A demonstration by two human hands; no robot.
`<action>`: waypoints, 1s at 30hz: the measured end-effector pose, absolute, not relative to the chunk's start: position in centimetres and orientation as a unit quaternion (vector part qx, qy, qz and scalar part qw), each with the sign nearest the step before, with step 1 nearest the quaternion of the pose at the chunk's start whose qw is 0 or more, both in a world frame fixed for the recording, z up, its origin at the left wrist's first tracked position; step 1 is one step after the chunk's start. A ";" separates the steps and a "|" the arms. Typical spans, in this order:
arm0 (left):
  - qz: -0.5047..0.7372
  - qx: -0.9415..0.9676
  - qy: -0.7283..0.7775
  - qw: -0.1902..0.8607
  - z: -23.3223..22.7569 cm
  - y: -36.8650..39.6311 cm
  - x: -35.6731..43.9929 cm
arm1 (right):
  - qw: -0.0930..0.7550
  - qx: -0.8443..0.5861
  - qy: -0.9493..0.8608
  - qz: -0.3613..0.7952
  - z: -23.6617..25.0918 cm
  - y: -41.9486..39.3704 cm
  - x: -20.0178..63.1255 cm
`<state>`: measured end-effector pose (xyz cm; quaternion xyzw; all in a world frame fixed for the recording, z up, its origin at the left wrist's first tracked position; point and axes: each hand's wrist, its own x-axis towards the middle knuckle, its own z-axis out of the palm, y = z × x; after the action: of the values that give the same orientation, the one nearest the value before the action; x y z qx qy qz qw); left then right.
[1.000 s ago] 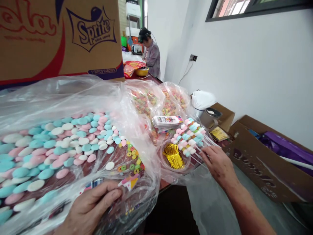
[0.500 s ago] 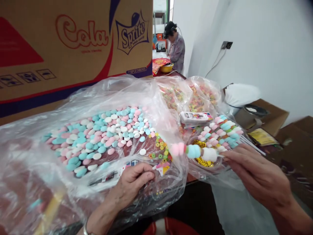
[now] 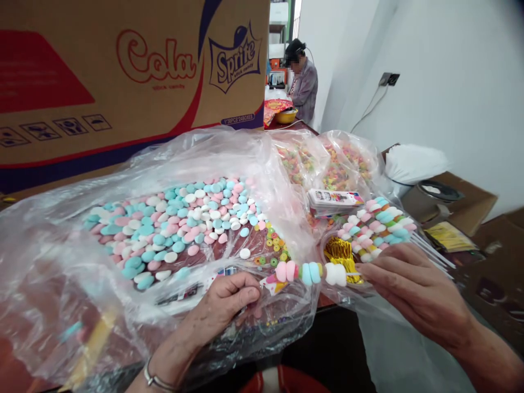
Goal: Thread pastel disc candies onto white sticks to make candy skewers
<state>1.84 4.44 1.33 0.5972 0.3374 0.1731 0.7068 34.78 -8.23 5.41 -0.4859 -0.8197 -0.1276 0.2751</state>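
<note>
Here, nearest to us, our left hand (image 3: 223, 305) curls its fingers down on the edge of the clear plastic bag (image 3: 135, 164), pinching what looks like a small printed card through the film; the grip seems to keep the slack sheet flat and its mouth from sliding. Our right hand (image 3: 413, 289) has its fingers closed on the bare end of a candy skewer (image 3: 309, 272), holding it level so the pink, blue and white marshmallow pieces point leftward over the bag's edge, just beside the left thumb. Inside the bag, pastel candy discs (image 3: 184, 224) lie spread in one layer, with small fruit-ring candies (image 3: 272, 243) at their near right. Behind the right hand, a round tub of gold twist ties (image 3: 341, 254) sits within reach, and finished skewers (image 3: 379, 226) are stacked together, sticks pointing right. Further along the worktop come a pack of printed cards (image 3: 333, 199) and bags of coloured rings (image 3: 327, 164). A large Cola and Sprite carton (image 3: 123, 76) stands behind, and another person (image 3: 305, 87) works at the far end.
</note>
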 end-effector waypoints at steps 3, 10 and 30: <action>0.159 0.601 0.341 0.705 1.5 4.4 1.9 | 0.262 -0.480 -0.826 -0.136 5.5 -8.2 35.5; 0.149 0.618 0.326 0.700 1.3 4.7 1.8 | 0.269 -0.483 -0.822 -0.137 5.2 -8.1 35.7; 0.144 0.613 0.296 0.719 1.4 4.7 2.0 | 0.290 -0.459 -0.835 -0.085 5.7 -8.3 34.7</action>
<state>1.96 4.69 1.41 0.6129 0.2956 0.1436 0.7186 34.74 -8.30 5.70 -0.4595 -0.8351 -0.0850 0.2903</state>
